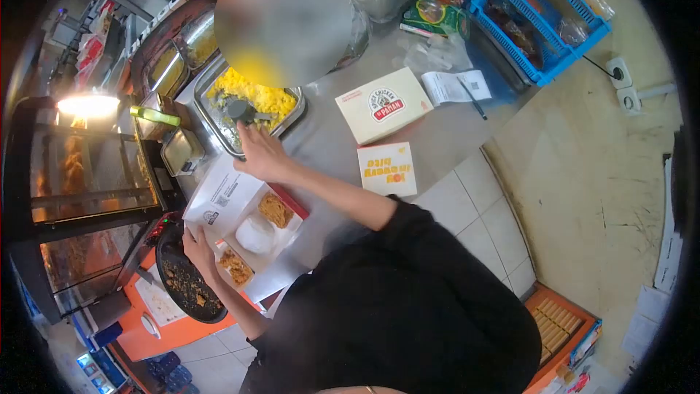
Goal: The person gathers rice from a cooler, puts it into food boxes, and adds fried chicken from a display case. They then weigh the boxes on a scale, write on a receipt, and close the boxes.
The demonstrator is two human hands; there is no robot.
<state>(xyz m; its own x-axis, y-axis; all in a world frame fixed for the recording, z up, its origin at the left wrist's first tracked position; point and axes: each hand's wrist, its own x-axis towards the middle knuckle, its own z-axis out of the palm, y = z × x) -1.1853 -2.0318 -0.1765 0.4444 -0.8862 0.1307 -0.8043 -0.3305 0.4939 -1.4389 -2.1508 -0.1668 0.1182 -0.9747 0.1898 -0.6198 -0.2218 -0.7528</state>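
My right hand (pixel 264 155) reaches over a metal tray (pixel 295 113) of crumbly yellow food (pixel 251 96) with green bits. Its fingers are closed on a dark utensil with a round end (pixel 240 110), low over the food. My left hand (pixel 198 249) grips the left edge of an open food box (pixel 227 197), its fingertips near the raised printed lid. Inside the box are a mound of white rice (pixel 254 234), a piece of fried chicken (pixel 275 211) and a compartment of brown crispy bits (pixel 235 267).
A closed printed box (pixel 383 106), a smaller printed box (pixel 387 168) and a paper with a pen (pixel 457 87) lie right. A dark pan (pixel 191 288) stands left, below a lit glass cabinet (pixel 91 168). Blue baskets (pixel 536 18) stand at the back right. A blurred patch hides the tray's far side.
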